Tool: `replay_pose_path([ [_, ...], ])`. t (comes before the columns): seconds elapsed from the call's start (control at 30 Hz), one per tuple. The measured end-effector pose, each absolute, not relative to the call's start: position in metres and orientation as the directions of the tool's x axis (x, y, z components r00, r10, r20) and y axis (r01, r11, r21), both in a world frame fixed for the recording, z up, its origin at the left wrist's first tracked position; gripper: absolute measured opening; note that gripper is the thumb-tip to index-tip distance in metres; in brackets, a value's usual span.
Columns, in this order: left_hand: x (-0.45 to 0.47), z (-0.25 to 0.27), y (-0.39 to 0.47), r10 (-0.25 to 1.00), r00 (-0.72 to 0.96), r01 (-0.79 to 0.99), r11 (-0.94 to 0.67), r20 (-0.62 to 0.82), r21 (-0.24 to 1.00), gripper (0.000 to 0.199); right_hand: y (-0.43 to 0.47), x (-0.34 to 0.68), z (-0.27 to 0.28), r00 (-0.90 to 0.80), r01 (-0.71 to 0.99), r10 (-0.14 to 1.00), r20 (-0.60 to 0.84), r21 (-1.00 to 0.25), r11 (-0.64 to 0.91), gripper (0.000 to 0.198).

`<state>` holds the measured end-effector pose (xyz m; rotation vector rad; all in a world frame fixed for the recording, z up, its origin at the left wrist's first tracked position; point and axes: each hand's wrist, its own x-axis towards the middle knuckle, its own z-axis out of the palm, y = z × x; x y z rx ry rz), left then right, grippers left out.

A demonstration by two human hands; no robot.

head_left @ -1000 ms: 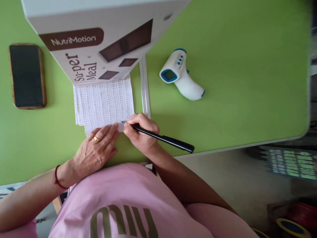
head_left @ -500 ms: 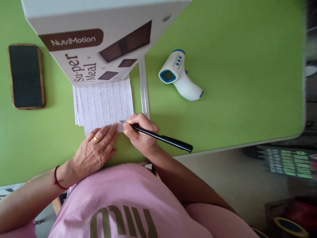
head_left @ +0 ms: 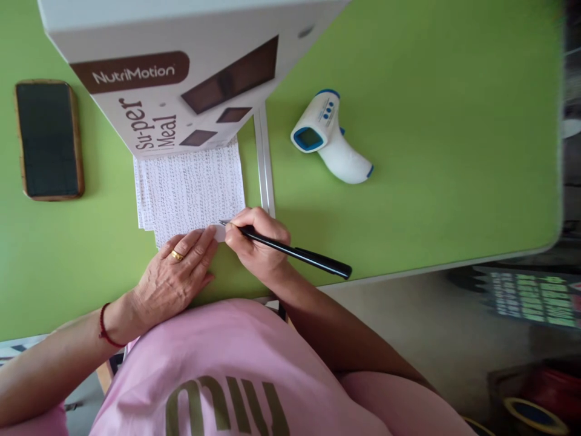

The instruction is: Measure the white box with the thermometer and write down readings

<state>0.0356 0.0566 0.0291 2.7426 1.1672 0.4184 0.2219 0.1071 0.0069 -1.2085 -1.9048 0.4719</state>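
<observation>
Head view, looking down on a green counter (head_left: 408, 200). Right hand (head_left: 258, 239) pinching a black pen (head_left: 290, 250), tip down at the lower right corner of a stack of paper sheets (head_left: 193, 184). Left hand (head_left: 175, 275) laid flat with fingers spread a little, pressing the lower edge of the same sheets, ring on one finger, red cord at the wrist. Sheets lying on the counter just in front of the body, upper part tucked under a white carton (head_left: 177, 79) printed "NutriMotion Su-per Meal". Visible page covered nearly edge to edge with rows of small marks; only a small blank patch left at the bottom corner where the pen tip rests, so most of this page apparently filled and the last bit in hand. Marks too small to read, possibly handwriting. Sheets beneath showing only their left edges, so impossible to tell how many are filled. Elsewhere: dark phone (head_left: 49, 139) in a wooden-edged case far left, white and blue infrared thermometer (head_left: 331, 136) lying well apart to the right, metal strip (head_left: 264, 163) beside the sheets
</observation>
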Motion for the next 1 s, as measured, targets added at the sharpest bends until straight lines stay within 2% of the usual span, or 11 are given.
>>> replay_pose_path([
  [0.23,0.035,0.029,0.057,0.721,0.664,0.684,-0.692,0.198,0.229,0.04,0.108,0.223,0.006,-0.207,0.578,0.881,0.426,-0.673,0.461,0.017],
  [0.37,0.034,0.028,0.058,0.72,0.665,0.678,-0.694,0.198,0.243,0.039,0.106,0.223,0.004,-0.14,0.49,0.892,0.43,-0.753,0.44,0.015],
  [0.5,0.033,0.026,0.059,0.718,0.662,0.668,-0.695,0.214,0.266,0.038,0.102,0.225,0.013,-0.058,0.443,0.91,0.41,-0.807,0.392,0.003],
  [0.6,0.031,0.026,0.058,0.704,0.672,0.666,-0.71,0.23,0.229,0.038,0.113,0.234,0.025,-0.196,0.431,0.894,0.403,-0.783,0.448,0.016],
  [0.67,0.028,0.029,0.057,0.699,0.685,0.672,-0.715,0.207,0.192,0.037,0.132,0.245,0.032,-0.338,0.445,0.83,0.444,-0.701,0.557,0.015],
  [0.73,0.026,0.034,0.06,0.687,0.708,0.671,-0.726,0.16,0.149,0.034,0.157,0.256,0.037,-0.388,0.471,0.763,0.517,-0.6,0.646,0.013],
  [0.8,0.025,0.041,0.067,0.668,0.738,0.659,-0.744,0.101,0.108,0.031,0.18,0.264,0.037,-0.47,0.472,0.747,0.469,-0.582,0.662,0.024],
  [0.87,0.025,0.045,0.078,0.637,0.769,0.633,-0.77,0.052,0.083,0.027,0.194,0.267,0.032,-0.625,0.441,0.693,0.359,-0.57,0.693,0.041],
  [0.93,0.026,0.046,0.089,0.62,0.783,0.617,-0.784,0.046,0.066,0.021,0.197,0.265,0.021,-0.733,0.401,0.623,0.275,-0.565,0.721,0.056],
  [1.0,0.025,0.044,0.097,0.621,0.779,0.619,-0.783,0.085,0.052,0.017,0.194,0.262,0.007,-0.754,0.374,0.591,0.286,-0.553,0.745,0.061],
])
